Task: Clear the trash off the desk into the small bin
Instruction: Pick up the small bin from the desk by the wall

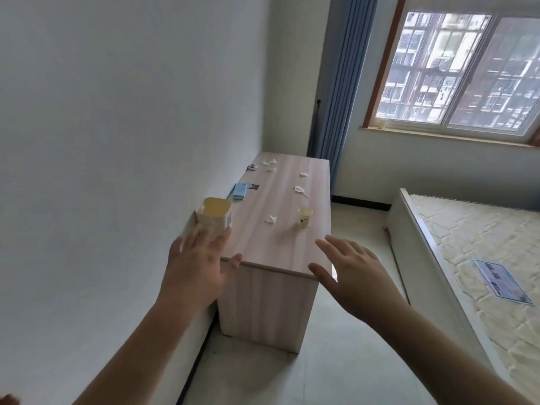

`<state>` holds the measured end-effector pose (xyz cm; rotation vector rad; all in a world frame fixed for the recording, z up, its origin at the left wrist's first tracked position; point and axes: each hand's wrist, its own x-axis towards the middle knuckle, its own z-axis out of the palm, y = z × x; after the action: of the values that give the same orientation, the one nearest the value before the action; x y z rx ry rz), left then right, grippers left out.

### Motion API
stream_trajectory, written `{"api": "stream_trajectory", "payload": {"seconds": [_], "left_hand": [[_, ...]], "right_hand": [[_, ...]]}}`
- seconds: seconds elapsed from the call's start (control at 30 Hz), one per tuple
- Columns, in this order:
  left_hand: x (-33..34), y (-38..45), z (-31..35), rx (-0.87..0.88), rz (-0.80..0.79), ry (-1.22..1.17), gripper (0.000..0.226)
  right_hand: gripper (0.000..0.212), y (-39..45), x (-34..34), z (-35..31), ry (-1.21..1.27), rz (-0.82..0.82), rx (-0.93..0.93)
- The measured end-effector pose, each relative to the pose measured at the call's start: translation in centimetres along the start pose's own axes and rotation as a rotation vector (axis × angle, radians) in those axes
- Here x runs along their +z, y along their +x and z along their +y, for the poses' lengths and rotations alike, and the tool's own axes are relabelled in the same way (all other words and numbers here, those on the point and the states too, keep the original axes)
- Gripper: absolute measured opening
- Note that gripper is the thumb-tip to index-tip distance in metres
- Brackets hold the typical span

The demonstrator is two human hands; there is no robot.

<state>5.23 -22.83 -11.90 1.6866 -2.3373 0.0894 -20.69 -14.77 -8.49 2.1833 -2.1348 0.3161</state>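
A light wooden desk point(263, 200) stands against the left wall. The small pale yellow bin point(214, 216) sits on its near left corner. Several crumpled white tissues lie on the top: one near the middle point(271, 219), one further back point(299, 189), one beyond it point(303, 174) and a cluster at the far end point(268, 162). A small paper cup point(304, 217) stands near the right edge. My left hand point(194, 268) is open, fingers spread just in front of the bin, the thumb at the desk's near edge. My right hand point(350, 273) is open over the near right corner, holding nothing.
A blue packet point(240, 191), a dark card point(253, 187) and a small item point(252, 167) lie along the wall side of the desk. A bed with a bare mattress point(482, 258) stands to the right. Window and blue curtain point(342, 83) are beyond. Floor space lies between desk and bed.
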Motion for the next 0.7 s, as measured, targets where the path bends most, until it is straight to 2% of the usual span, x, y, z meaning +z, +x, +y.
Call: {"api": "stream_trajectory", "payload": {"seconds": [0.1,0.23,0.37,0.5,0.7], "left_hand": [[0.9,2.5,-1.0,-0.049,0.026,0.021,0.069],[2.8,5.4,-1.6,-0.033,0.017,-0.015,0.070],[5.0,8.3,-1.9,0.010,-0.017,-0.029,0.074],[7.4,12.1,-1.5,0.042,-0.043,-0.034,0.075],[11.6,19.0,-1.0,0.049,-0.095,0.017,0.079]], "right_hand": [[0.086,2.2,1.7,-0.5,-0.022,0.015,0.034],[0.094,4.5,4.4,-0.5,-0.007,-0.006,0.079],[0.091,7.3,6.3,0.3,0.018,-0.017,0.092],[0.076,10.6,7.8,1.5,0.056,-0.035,0.103],[0.072,17.2,12.3,5.9,0.052,-0.062,0.112]]}}
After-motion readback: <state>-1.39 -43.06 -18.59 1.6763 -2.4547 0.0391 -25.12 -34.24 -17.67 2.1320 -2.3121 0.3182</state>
